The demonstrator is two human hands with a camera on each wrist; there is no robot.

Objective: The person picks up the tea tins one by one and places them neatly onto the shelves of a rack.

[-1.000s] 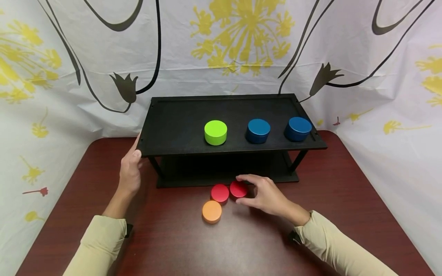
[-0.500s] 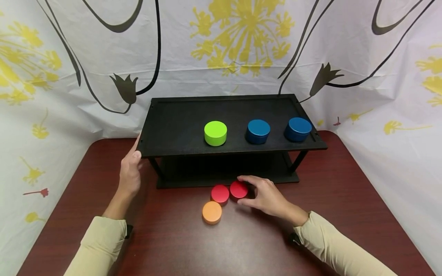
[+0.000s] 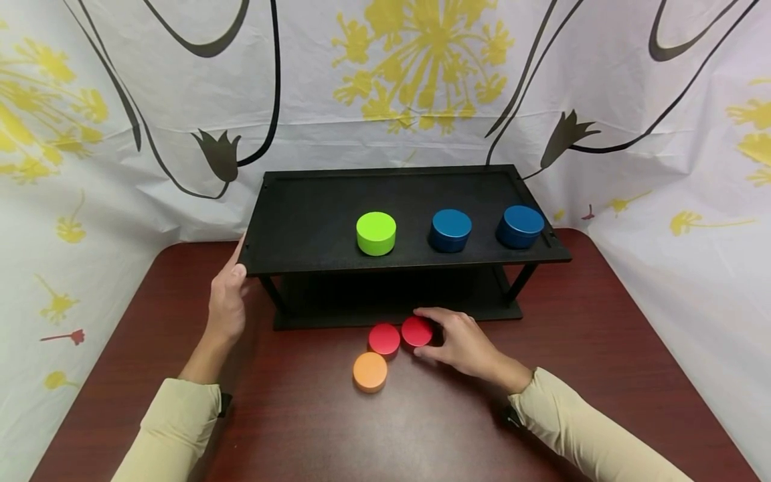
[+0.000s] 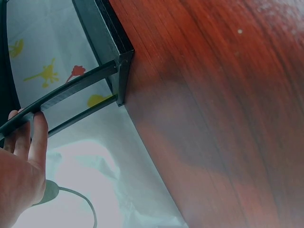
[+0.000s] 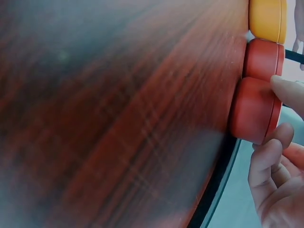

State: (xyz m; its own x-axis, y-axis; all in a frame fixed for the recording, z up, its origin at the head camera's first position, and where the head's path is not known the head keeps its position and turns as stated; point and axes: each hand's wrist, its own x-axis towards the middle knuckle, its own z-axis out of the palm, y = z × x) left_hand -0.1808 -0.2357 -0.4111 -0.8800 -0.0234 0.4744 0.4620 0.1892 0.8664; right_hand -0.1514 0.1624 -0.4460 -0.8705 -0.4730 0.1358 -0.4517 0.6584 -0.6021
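Observation:
A black two-tier shelf (image 3: 313, 214) stands at the back of the table. My left hand (image 3: 227, 301) grips its left end, thumb at the front corner of the upper board. The left wrist view shows that hand's fingers (image 4: 38, 137) against the black side bar (image 4: 78, 83). With thumb and fingers on opposite sides, my right hand (image 3: 466, 341) holds a round red tin (image 3: 417, 332) on the table by the shelf's front edge. Beside it sit a second red tin (image 3: 384, 340) and an orange tin (image 3: 370, 372); in the right wrist view the tins form a close row.
On the upper board stand a lime green tin (image 3: 376, 234) and two blue tins, one toward the middle (image 3: 450, 231) and one near the right end (image 3: 520, 227). A white patterned cloth (image 3: 385, 80) hangs behind and beside the dark red wooden table (image 3: 301, 428).

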